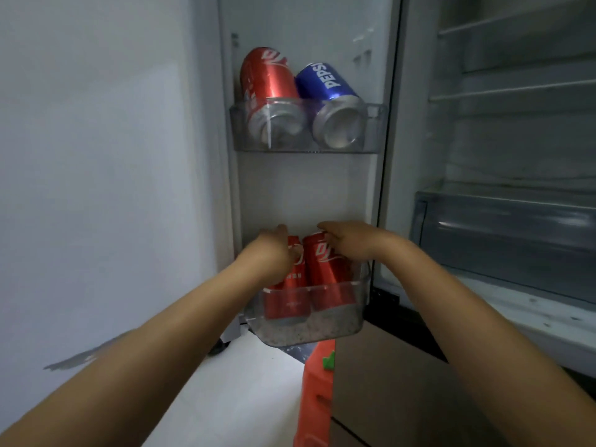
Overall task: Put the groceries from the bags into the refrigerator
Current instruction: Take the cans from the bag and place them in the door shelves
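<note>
The refrigerator door stands open in front of me. Its lower clear door bin (338,327) holds two red cola cans side by side. My left hand (274,253) grips the left red can (292,300) near its top. My right hand (348,241) grips the top of the right red can (329,275). Higher up, the upper door bin (374,130) carries a red cola can (267,82) and a blue Pepsi can (325,82), both upright.
The refrigerator interior (516,156) lies to the right, with wire shelves and a closed clear drawer (503,227). An orange bag (317,388) with a green mark hangs below the lower bin. A pale wall fills the left side.
</note>
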Demonstrator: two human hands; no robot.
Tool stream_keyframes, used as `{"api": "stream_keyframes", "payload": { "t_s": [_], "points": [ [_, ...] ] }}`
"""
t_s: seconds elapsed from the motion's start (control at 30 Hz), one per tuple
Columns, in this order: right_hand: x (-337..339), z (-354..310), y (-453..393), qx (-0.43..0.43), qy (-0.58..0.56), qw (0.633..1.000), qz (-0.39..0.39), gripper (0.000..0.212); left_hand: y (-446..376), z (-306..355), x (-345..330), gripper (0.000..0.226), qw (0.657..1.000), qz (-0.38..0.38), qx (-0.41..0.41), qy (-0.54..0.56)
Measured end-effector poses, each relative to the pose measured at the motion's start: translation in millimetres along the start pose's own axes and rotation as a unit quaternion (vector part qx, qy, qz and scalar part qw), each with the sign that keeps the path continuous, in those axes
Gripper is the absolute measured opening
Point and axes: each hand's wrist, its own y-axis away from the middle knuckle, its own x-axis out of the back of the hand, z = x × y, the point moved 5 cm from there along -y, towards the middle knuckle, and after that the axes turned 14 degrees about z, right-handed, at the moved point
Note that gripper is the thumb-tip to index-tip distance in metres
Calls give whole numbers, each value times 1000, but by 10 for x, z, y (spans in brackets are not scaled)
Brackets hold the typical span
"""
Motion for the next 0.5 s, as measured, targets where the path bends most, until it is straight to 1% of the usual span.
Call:
{"api": "stream_keyframes", "payload": {
  "t_s": [0.1,0.17,0.23,0.3,0.37,0.4,0.43,0.47,0.5],
  "points": [
    [-115,37,44,22,20,998,47,47,80,20,-52,50,1000,-13,-16,-24],
    [-145,39,124,23,19,995,97,48,121,6,-23,44,997,26,-28,-65],
    [-85,21,198,36,9,983,180,42,186,22,76,33,989,83,-48,-114],
    [-31,-6,246,62,-20,968,243,35,287,31,163,27,979,110,-68,-156],
    [-19,-48,280,89,-40,955,281,32,400,-17,255,25,974,131,-83,-167],
    [-32,-91,304,102,-42,949,294,32,480,-58,315,25,971,158,-102,-150],
    [-47,-167,340,122,-41,944,305,35,562,-104,375,26,968,181,-123,-127],
    [-71,-276,391,148,-40,938,311,38,651,-182,422,29,968,182,-130,-114],
    [-117,-400,449,178,-39,932,313,40,748,-297,469,30,964,194,-134,-120]
  ]
}}
